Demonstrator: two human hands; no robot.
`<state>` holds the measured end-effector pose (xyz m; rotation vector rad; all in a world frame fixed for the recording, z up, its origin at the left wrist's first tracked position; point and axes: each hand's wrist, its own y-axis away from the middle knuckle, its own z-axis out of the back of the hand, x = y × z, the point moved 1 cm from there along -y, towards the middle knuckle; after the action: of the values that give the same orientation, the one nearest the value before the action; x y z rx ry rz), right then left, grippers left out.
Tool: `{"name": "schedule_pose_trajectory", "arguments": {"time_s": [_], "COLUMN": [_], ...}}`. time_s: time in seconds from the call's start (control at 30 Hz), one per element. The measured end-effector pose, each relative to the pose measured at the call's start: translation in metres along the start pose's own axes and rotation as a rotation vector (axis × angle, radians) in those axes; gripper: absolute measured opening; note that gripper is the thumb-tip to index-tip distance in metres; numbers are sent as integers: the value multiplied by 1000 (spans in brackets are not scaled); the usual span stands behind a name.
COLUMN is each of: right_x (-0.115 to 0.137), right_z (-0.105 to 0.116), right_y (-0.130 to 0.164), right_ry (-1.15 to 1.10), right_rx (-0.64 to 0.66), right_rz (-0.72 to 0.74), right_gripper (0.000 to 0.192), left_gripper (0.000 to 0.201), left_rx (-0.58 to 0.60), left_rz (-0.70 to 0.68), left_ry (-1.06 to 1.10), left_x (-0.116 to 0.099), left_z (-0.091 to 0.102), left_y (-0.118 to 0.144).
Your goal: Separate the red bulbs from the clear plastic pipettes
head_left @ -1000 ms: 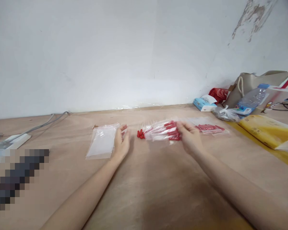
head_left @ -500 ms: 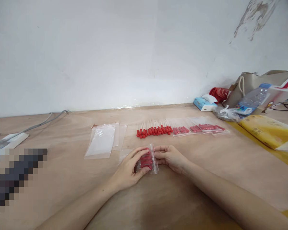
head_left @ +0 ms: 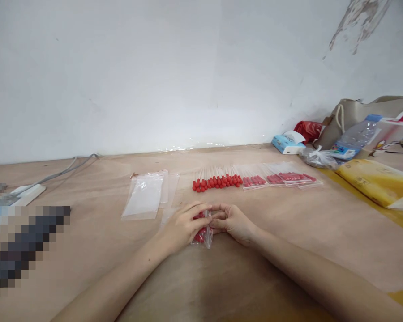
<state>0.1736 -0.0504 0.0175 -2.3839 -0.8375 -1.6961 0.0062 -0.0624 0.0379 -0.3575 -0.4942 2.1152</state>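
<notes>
Between my two hands is a clear zip-lock bag [head_left: 207, 238] with several red-bulbed droppers in it. My left hand [head_left: 181, 227] is closed around the bag's left side and covers much of it. The fingers of my right hand [head_left: 237, 223] pinch the bag's upper right edge, near the zip strip. Beyond my hands lies a row of loose droppers [head_left: 218, 181], thin clear tubes with red bulbs towards me. To their right are filled bags [head_left: 254, 180] of the same droppers, some overlapping. Flat clear bags [head_left: 143, 197] lie in a stack at the left.
A blue tissue pack [head_left: 288, 144], a plastic bottle [head_left: 359, 134], a knotted clear bag [head_left: 319, 158] and a grey-beige bag [head_left: 372, 107] stand at the back right. A yellow wipes pack [head_left: 378, 181] lies nearer. A power strip [head_left: 28, 197] with a grey cable is at the left.
My right fingers have come in closer to my left and now pinch the bag's edge. The bag has shifted slightly left and its open-end strip is bent. My left thumb has moved up.
</notes>
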Motion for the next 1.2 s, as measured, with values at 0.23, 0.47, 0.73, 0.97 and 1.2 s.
{"name": "schedule_pose_trajectory", "arguments": {"time_s": [0.23, 0.47, 0.73, 0.97, 1.2], "right_x": [-1, -2, -14, -6, -4], "right_z": [-1, -3, 6, 7, 6], "right_y": [-2, -4, -8, 1, 3], "right_ry": [49, 179, 313, 806, 886], "right_rx": [-11, -90, -162, -158, -119], "right_rz": [-24, -19, 186, 388, 334], "right_gripper": [52, 50, 32, 22, 22], "left_gripper": [15, 17, 26, 35, 59], "left_rx": [-26, 94, 51, 116, 161], "left_rz": [-128, -191, -45, 198, 453], "left_ry": [-90, -91, -35, 155, 283], "left_x": [-2, -3, 5, 0, -9], "left_z": [4, 0, 13, 10, 13], "left_y": [-3, -1, 5, 12, 30]}}
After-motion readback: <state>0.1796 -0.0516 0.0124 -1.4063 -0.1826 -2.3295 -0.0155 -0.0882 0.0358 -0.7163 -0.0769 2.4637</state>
